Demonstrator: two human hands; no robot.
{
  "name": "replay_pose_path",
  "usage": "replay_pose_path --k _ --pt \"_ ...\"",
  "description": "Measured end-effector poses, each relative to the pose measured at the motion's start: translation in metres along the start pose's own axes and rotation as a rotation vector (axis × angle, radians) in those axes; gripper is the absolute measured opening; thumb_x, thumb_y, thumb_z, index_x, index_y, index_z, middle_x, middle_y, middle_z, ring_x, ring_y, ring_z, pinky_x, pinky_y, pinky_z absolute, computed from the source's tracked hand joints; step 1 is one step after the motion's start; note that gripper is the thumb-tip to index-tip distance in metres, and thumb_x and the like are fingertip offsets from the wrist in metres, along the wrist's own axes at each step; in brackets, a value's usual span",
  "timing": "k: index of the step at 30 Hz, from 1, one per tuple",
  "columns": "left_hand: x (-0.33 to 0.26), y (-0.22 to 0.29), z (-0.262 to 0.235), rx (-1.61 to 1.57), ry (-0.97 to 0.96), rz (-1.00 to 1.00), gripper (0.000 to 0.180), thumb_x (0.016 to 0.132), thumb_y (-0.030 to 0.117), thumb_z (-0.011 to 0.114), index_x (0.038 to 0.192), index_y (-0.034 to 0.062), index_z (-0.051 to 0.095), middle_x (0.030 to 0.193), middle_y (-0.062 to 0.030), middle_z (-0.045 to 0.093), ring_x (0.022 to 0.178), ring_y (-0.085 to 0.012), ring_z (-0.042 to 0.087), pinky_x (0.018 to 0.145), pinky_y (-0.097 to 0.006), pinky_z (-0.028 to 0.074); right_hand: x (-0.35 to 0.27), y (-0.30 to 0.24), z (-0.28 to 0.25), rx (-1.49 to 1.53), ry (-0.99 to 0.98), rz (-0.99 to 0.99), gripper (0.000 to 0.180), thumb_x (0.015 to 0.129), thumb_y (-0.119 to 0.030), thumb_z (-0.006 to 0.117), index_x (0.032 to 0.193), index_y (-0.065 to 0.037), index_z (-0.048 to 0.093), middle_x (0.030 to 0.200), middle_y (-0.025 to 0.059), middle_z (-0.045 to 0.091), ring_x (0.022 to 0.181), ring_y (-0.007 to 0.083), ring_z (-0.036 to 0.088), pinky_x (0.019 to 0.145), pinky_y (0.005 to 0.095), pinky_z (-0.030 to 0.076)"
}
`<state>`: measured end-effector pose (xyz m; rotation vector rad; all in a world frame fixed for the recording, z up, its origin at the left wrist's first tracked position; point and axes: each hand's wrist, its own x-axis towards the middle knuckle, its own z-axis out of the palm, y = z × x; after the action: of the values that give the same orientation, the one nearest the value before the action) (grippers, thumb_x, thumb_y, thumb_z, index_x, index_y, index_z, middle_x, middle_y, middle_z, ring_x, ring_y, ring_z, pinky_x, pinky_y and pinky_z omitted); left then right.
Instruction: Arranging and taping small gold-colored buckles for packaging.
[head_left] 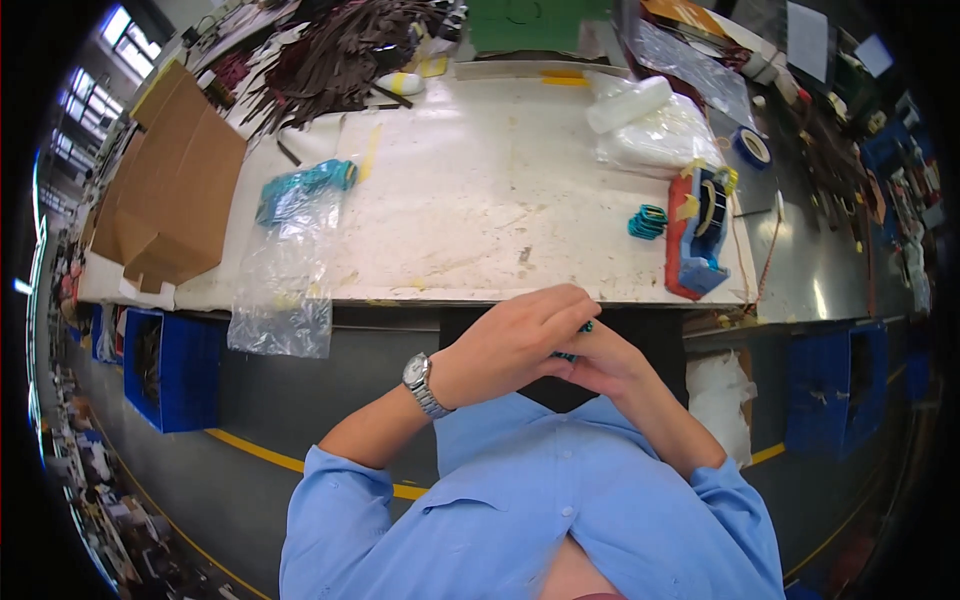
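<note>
My left hand [515,338] and my right hand [605,362] are clasped together just below the near edge of the white worktable [480,200]. Between their fingers shows a small teal piece [573,345], mostly hidden, and both hands grip it. A silver wristwatch [422,383] sits on my left wrist. On the table to the right lies a small stack of teal pieces [647,221] beside a red and blue tape dispenser [697,232]. A clear plastic bag [290,270] with teal pieces in its top hangs over the table's left front edge.
Flattened brown cardboard [170,185] lies at the table's left end. Dark strips [340,50] are piled at the back, clear bags and a white roll [650,120] at the back right, with a blue tape roll [752,147]. Blue bins [165,365] stand below.
</note>
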<state>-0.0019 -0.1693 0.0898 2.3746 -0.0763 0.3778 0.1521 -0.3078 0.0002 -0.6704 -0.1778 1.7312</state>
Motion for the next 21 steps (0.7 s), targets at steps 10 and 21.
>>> replay_pose_path --k 10,21 --pt "-0.049 -0.015 0.014 0.088 0.263 0.124 0.048 0.079 0.018 0.086 0.119 0.0006 0.067 0.11 -0.0136 0.072 0.098 -0.0317 0.073 0.084 -0.04 0.062 0.012 0.019 0.005 -0.058 -0.104 0.185 0.048 0.1 -0.004 0.074 0.145 -0.009 0.056 0.138 0.0106 0.066 0.131 0.0277 0.066 0.111 0.0494 0.056" --pt "-0.076 -0.003 0.009 0.366 0.741 -0.296 0.085 0.076 0.011 0.091 0.153 0.0007 0.055 0.15 -0.0201 0.06 0.139 -0.0427 0.057 0.117 -0.053 0.047 0.083 0.013 0.097 -0.015 -0.029 -0.127 0.037 0.11 -0.026 0.068 0.145 -0.013 0.061 0.155 0.0056 0.059 0.138 0.0203 0.058 0.117 0.0417 0.049"
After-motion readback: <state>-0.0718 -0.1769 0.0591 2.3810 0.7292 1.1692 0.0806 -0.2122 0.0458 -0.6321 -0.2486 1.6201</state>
